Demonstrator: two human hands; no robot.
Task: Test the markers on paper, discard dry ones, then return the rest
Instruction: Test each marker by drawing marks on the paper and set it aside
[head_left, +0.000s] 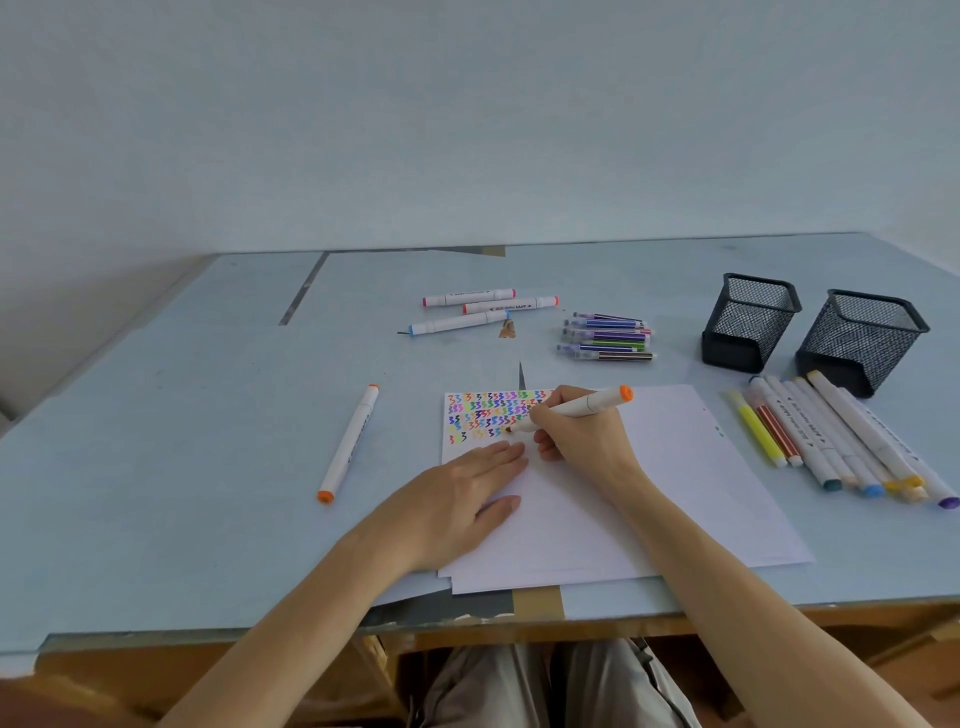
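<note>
Your right hand (576, 436) holds the grip clamped on an orange-capped marker (571, 410), pinched low near the nib, with its tip touching the paper (675, 467) at the end of the lowest row of squiggles (491, 415). The marker's long axis tilts up and away to the right, capped end toward the far right corner of the surface (156, 415), so a stroke runs from the tip toward the right along that row. Your left hand (467, 499) lies flat with fingers straight, pressing the sheet just left of the tip; it is the nearer hand for steadying, not for drawing. I judge the row has plenty of bare paper to its right and below it, so you have room to mark. Beyond the sheet's right edge lies a fan of markers (841, 441), and behind them 2 mesh cups (748, 322) near the far right corner. Toward the far edge rest 3 white markers (483, 309) and a bundle of thin pens (608, 338). A lone marker (349, 441) lies well apart to the left, its axis running from near edge to far.
</note>
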